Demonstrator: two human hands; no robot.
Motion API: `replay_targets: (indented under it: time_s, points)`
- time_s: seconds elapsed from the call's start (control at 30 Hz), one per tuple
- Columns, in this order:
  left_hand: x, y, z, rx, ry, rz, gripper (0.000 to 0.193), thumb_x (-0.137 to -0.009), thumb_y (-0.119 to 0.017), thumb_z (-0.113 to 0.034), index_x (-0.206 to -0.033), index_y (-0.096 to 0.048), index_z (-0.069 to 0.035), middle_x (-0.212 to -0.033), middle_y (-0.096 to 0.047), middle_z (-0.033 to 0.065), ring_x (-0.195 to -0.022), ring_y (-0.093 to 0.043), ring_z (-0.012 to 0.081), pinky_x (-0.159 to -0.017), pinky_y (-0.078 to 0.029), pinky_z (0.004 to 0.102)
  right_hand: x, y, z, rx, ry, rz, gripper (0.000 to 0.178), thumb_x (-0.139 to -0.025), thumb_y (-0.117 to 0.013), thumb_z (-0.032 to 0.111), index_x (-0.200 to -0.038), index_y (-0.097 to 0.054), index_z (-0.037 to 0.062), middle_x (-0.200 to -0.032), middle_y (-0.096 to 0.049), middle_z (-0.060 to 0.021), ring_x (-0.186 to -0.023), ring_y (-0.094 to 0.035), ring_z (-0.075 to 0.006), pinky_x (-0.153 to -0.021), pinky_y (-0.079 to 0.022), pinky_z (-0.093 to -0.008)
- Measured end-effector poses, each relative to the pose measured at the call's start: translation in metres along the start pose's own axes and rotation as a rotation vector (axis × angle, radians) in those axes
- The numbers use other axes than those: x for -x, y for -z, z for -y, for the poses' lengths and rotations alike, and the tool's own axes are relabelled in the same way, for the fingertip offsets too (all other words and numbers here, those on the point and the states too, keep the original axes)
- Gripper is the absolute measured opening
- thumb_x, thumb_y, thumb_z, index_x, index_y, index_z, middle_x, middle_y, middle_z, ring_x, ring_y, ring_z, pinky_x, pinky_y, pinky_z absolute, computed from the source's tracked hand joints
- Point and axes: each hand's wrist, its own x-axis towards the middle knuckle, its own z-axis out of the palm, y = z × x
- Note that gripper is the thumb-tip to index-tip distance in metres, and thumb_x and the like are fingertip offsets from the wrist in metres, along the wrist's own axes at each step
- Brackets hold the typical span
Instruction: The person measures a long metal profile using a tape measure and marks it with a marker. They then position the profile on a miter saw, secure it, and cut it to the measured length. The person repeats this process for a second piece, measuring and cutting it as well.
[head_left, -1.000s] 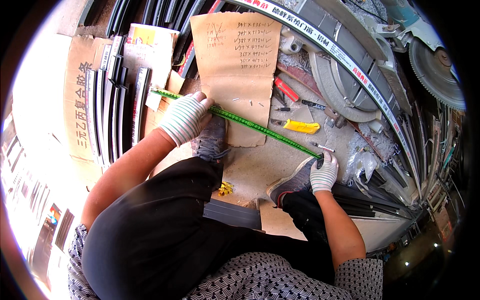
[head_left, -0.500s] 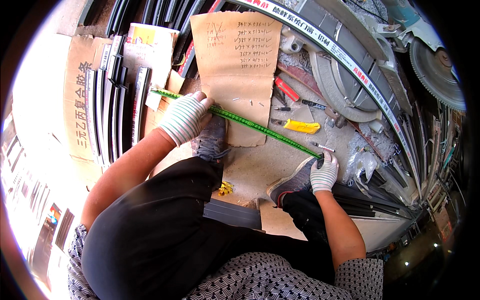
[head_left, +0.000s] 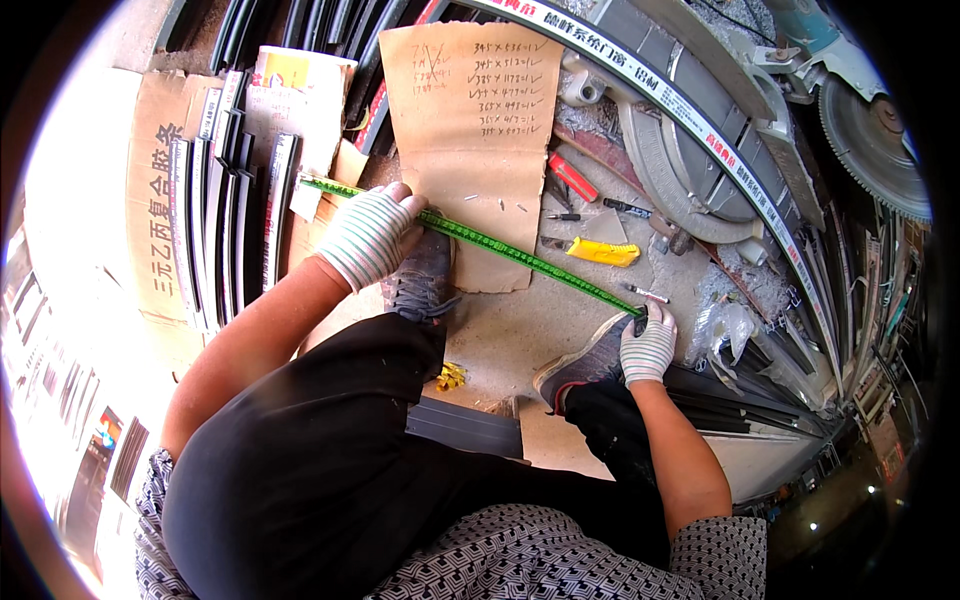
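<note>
A green tape measure (head_left: 530, 262) is stretched slantwise across the view, its blade running from upper left to lower right. My left hand (head_left: 368, 240), in a white striped knit glove, is closed on the blade near its far left end, and a short length sticks out past the fingers. At the other end my right hand (head_left: 648, 345), gloved alike, grips the dark tape case, which is mostly hidden by the fingers. Beneath the blade lies a brown cardboard sheet (head_left: 470, 110) with handwriting on it. My shoes stand close to both hands.
Near the cardboard lie a yellow-handled utility knife (head_left: 603, 252), a red tool (head_left: 573, 178) and several pens. A mitre saw with a round blade (head_left: 872, 140) stands at the upper right. Dark metal profiles (head_left: 235, 210) are bundled at the left. Yellow bits (head_left: 451, 376) lie between my legs.
</note>
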Motion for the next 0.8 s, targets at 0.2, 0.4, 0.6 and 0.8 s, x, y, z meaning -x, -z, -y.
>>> replay_targets:
  time_s: [0.2,0.4,0.6,0.8]
  points:
    - [-0.0009,-0.0012,0.0002,0.010,-0.006,-0.009,0.034,-0.085,-0.071,-0.015,-0.117,-0.064,-0.005,-0.100,-0.061,0.0158,-0.089,-0.064,0.0376,-0.079,-0.052,0.0460,0.0004,0.0009,-0.0005,0.003,-0.008,0.006,0.054,-0.082,-0.075,0.014,-0.133,-0.060,0.0090,-0.128,-0.057,-0.0206,-0.122,-0.053,-0.0403,-0.107,-0.045,-0.0489]
    - [-0.0008,-0.0021,0.0002,0.017,-0.009,-0.027,0.033,-0.085,-0.071,-0.014,-0.116,-0.064,-0.004,-0.097,-0.062,0.0160,-0.087,-0.064,0.0379,-0.077,-0.052,0.0463,-0.0001,0.0025,0.0017,-0.003,-0.010,0.010,0.053,-0.082,-0.075,0.014,-0.133,-0.060,0.0081,-0.128,-0.057,-0.0209,-0.122,-0.054,-0.0403,-0.108,-0.045,-0.0488]
    - [-0.0016,-0.0008,-0.0004,0.007,-0.018,-0.030,0.032,-0.086,-0.070,-0.015,-0.115,-0.064,-0.004,-0.097,-0.062,0.0161,-0.087,-0.064,0.0379,-0.077,-0.052,0.0461,-0.0001,0.0014,-0.0001,0.005,-0.004,0.007,0.053,-0.082,-0.075,0.014,-0.133,-0.060,0.0079,-0.128,-0.058,-0.0207,-0.122,-0.054,-0.0403,-0.108,-0.045,-0.0489]
    - [-0.0013,0.0004,-0.0010,0.008,-0.013,-0.017,0.032,-0.086,-0.070,-0.015,-0.116,-0.064,-0.004,-0.098,-0.062,0.0163,-0.087,-0.064,0.0380,-0.077,-0.052,0.0463,-0.0001,0.0025,0.0015,-0.003,-0.001,0.004,0.054,-0.082,-0.075,0.014,-0.133,-0.060,0.0090,-0.128,-0.057,-0.0203,-0.122,-0.054,-0.0402,-0.107,-0.045,-0.0489]
